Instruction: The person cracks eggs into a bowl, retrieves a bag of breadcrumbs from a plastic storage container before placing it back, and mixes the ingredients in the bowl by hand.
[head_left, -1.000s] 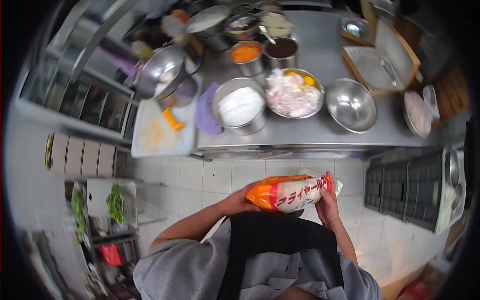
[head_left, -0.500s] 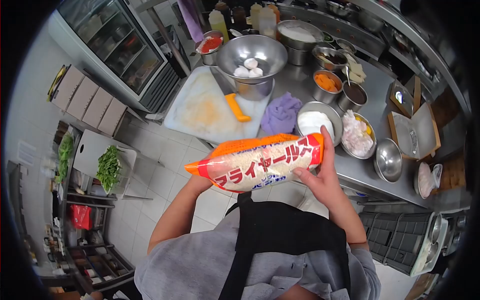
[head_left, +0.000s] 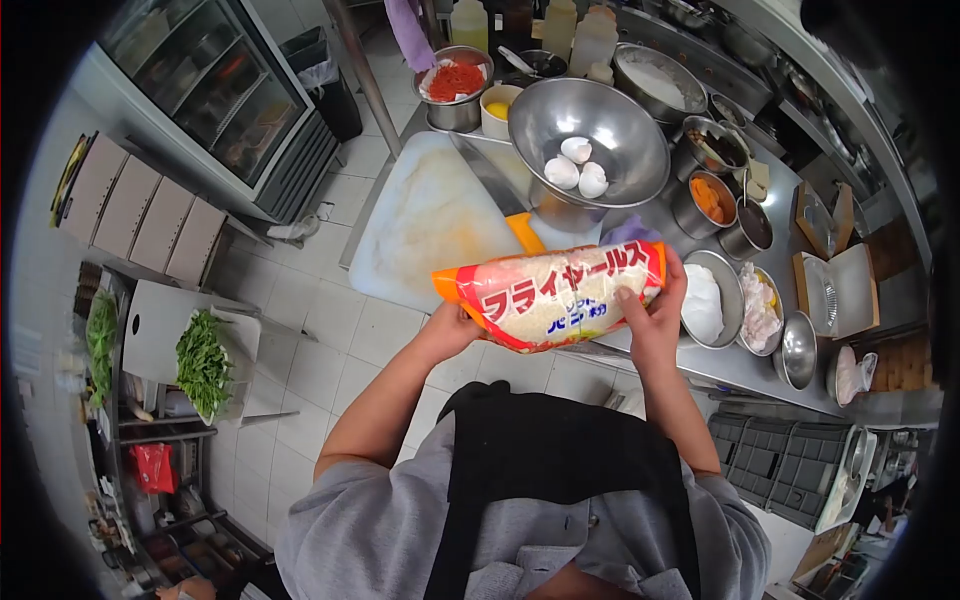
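A plump plastic bag of breadcrumbs (head_left: 540, 290), orange and red with large Japanese lettering, is held up in front of my apron, above the counter's front edge. My left hand (head_left: 454, 334) grips its left end from beneath, with most of the fingers hidden behind the bag. At the other end my right hand (head_left: 660, 312) is closed around the bag, thumb across the printed face. Just beyond the bag are a white cutting board (head_left: 420, 235), a knife with a yellow handle (head_left: 525, 233) and a purple cloth (head_left: 628, 230), partly covered.
A large steel bowl (head_left: 640, 180) holds eggshells. Right of it stand a bowl of white powder (head_left: 703, 305), a bowl of raw meat (head_left: 760, 308), an upturned-looking shiny bowl (head_left: 796, 352) and a pot of orange pieces (head_left: 710, 200). Leafy greens (head_left: 205, 360) lie left, near a glass-door fridge (head_left: 215, 100).
The bag has turned so more of its printed face and lower lettering shows. Both hands still hold it. My view has shifted, bringing the eggshell bowl closer.
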